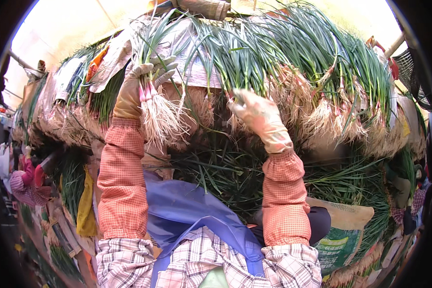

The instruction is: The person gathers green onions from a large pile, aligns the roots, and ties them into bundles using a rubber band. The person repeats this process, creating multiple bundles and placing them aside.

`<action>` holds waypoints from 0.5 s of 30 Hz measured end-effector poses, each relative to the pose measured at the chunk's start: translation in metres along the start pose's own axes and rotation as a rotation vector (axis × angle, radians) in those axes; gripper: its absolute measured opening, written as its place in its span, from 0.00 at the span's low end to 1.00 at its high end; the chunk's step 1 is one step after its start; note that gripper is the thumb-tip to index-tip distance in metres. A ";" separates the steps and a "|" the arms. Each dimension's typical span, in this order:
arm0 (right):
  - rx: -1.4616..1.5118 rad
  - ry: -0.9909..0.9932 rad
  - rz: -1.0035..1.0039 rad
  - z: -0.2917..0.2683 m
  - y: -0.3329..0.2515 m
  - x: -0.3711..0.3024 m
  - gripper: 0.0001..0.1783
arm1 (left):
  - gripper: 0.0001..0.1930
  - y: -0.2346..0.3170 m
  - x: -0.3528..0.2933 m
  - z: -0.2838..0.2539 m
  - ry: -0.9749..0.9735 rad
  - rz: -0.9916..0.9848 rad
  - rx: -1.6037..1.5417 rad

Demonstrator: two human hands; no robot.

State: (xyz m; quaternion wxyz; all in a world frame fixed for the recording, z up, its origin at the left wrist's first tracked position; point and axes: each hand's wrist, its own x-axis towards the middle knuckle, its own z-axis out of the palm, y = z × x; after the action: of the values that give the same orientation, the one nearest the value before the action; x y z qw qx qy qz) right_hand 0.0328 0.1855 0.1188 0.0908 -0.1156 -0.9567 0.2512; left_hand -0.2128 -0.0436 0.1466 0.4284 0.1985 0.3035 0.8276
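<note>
Gripping one bunch of green onions [159,115], the left hand [128,96] was wrapped round the stems; the right hand [260,116] hung half-curled beside the heap [247,55] (couldn't tell if it held any). One bunch was up, tons were left.

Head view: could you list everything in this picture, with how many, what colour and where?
Onion-like bunch: one, green, pink and white; upper left of centre
Onion-like heap: uncountable plants, green with pale roots; across the top
Loose leaves: uncountable, dark green; centre
Pale sheets: at least two, whitish; upper left and top centre
Yellow cloth: one, yellow; left
Sack: one, tan and green; lower right
Other people: at least one, pink clothing; left edge
Apron: one, blue; lower centre
Sleeve covers: two, orange-red checked; forearms
Left hand: one, pale glove; gripping the bunch
Right hand: one, pale glove; at the heap's front
</note>
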 end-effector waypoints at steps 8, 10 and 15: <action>1.019 -0.027 -0.073 0.133 -0.054 0.111 0.22 | 0.21 -0.014 -0.005 0.034 0.090 0.041 0.011; 0.995 -0.167 0.049 0.126 -0.077 0.082 0.14 | 0.22 0.011 -0.021 0.039 0.127 0.044 0.104; 0.201 -1.103 -0.192 0.155 -0.031 -0.029 0.22 | 0.29 0.040 -0.009 0.047 -0.090 0.042 0.226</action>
State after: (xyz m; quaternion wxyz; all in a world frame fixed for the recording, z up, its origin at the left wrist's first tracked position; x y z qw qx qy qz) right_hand 0.0196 0.0800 -0.0014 -0.3893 0.1295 -0.8401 0.3548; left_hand -0.2033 -0.0533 0.2073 0.3988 0.2889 0.3712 0.7872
